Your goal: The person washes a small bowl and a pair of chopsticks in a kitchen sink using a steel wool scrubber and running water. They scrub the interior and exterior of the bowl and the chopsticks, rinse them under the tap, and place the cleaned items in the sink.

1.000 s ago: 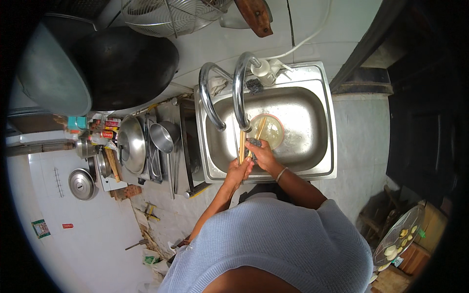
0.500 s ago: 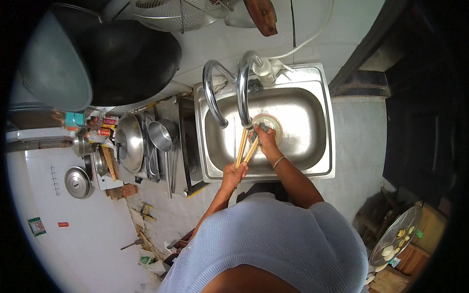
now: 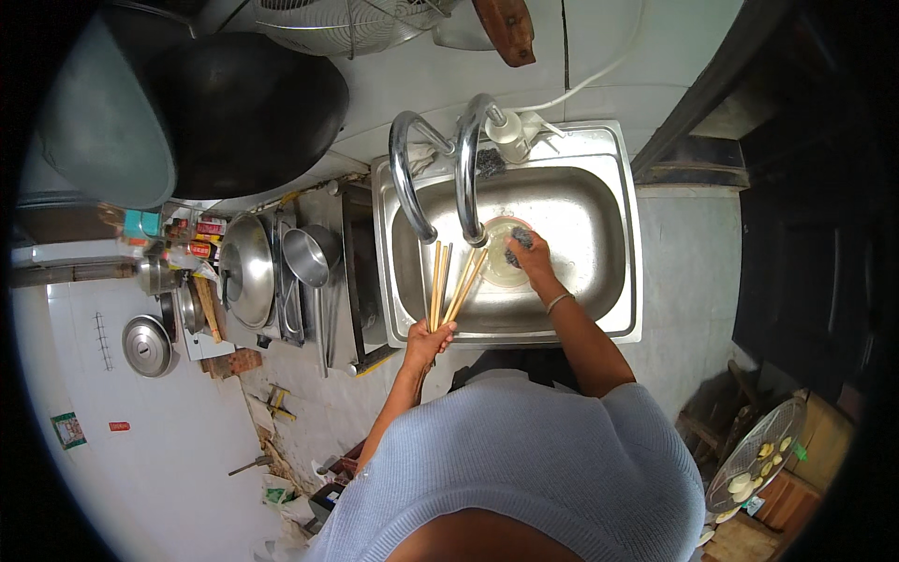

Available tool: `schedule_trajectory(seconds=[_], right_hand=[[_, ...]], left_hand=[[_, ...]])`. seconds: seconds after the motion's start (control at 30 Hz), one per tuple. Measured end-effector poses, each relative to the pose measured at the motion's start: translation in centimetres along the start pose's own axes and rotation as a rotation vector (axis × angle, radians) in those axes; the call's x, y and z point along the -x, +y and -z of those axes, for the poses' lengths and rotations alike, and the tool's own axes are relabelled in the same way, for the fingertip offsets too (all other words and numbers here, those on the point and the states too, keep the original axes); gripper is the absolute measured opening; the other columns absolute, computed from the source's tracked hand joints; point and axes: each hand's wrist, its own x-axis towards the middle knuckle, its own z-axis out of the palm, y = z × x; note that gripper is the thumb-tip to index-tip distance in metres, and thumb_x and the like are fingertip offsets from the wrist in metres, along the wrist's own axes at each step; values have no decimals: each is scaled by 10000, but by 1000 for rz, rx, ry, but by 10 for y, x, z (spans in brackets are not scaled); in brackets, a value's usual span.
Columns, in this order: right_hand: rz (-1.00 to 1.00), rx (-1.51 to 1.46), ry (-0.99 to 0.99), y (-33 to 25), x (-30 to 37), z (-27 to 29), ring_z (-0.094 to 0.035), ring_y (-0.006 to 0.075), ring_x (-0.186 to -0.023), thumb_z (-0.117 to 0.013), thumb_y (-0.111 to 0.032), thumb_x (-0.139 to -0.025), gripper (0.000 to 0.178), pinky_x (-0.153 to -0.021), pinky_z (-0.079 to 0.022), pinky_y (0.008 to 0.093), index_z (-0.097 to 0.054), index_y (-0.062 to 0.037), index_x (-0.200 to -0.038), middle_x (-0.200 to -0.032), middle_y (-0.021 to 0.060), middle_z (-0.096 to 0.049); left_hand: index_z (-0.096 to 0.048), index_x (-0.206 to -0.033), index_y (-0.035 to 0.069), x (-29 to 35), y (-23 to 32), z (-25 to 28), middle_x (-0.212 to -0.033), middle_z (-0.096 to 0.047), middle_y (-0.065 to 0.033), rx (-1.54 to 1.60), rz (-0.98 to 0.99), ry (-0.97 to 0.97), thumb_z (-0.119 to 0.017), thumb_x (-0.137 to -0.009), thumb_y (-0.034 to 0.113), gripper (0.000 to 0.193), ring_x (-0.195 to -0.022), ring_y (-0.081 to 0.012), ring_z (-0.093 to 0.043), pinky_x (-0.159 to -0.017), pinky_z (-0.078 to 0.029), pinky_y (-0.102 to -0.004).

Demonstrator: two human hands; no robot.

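Note:
My left hand (image 3: 428, 343) is closed round the lower ends of several chopsticks (image 3: 449, 286) at the sink's front rim. They fan out in two bunches, tips pointing toward the faucets. In my right hand (image 3: 535, 259) is a dark grey scouring pad (image 3: 518, 245), held over a round bowl (image 3: 503, 272) in the basin. The pad and the chopsticks are apart. Two curved chrome faucets stand at the back left; the spout of the right faucet (image 3: 470, 178) ends just above the chopstick tips. The stainless steel sink (image 3: 585, 234) surrounds all this.
A white bottle (image 3: 508, 139) and another dark scouring pad (image 3: 489, 163) sit on the sink's back ledge. Left of the sink are a long-handled saucepan (image 3: 307, 258), a large lid (image 3: 248, 272) and a black wok (image 3: 248, 117). A round tray of food pieces (image 3: 757, 464) stands at lower right.
My left hand has drawn the chopsticks to the left and nearer me, and they have spread apart. My right hand has moved right with the scouring pad, off the chopsticks.

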Motion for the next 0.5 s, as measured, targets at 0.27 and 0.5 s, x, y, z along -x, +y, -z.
schedule_trajectory(seconds=[0.27, 0.5], right_hand=[[745, 1396, -107, 34, -15, -13, -503, 321, -992, -613, -213, -746, 311, -836, -413, 430, -602, -39, -1004, -1118, 189, -513], [379, 738, -132, 44, -29, -17, -546, 307, -863, -703, -181, -651, 269, -758, -442, 405, -611, -47, -865, -841, 131, -576]], left_hand=[[-569, -811, 26, -9, -9, -6, -621, -553, -21, 83, 105, 16, -693, -757, 99, 154, -455, -66, -476, -373, -369, -181], [-554, -761, 83, -23, -23, -3, -586, -517, 14, 131, 7, -4, -668, -796, 172, 148, -431, -50, -425, -357, -313, -189]])
